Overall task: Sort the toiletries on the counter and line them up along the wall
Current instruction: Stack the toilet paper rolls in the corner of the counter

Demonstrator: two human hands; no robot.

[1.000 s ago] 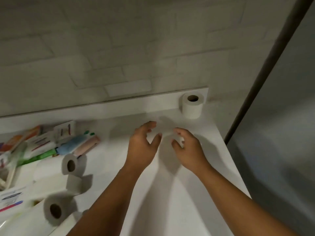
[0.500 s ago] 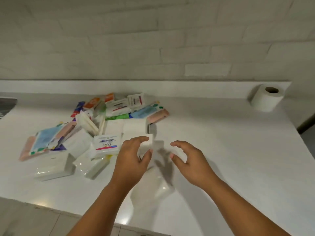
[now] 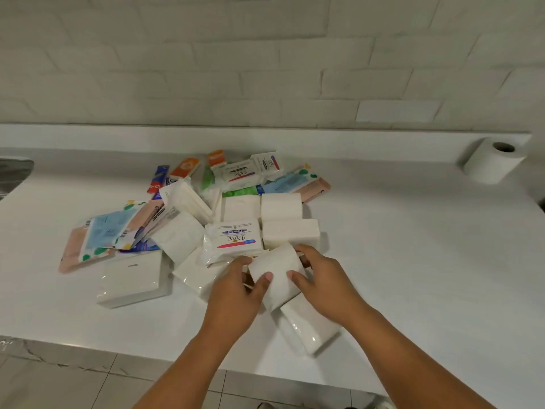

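Both hands grip one white toilet roll (image 3: pixel 275 273) lying on its side at the near edge of the pile: my left hand (image 3: pixel 236 293) holds its left end, my right hand (image 3: pixel 323 283) its right end. Under it lies another wrapped roll (image 3: pixel 308 326). Behind them the pile spreads over the white counter (image 3: pixel 413 261): a Dove soap pack (image 3: pixel 234 236), more white rolls (image 3: pixel 290 231), tissue packs (image 3: pixel 132 276), blue and peach packets (image 3: pixel 106 231), toothpaste boxes (image 3: pixel 184 168). A single toilet roll (image 3: pixel 494 162) stands upright against the wall ledge at the far right.
A raised white ledge (image 3: pixel 265 137) runs along the tiled wall behind the counter. A dark sink edge (image 3: pixel 13 172) shows at the far left. The counter's front edge (image 3: pixel 88 349) borders a tiled floor below.
My view swung left from the upright roll at the right end to the pile. Both hands, empty before, reached into the pile and now close on a toilet roll.
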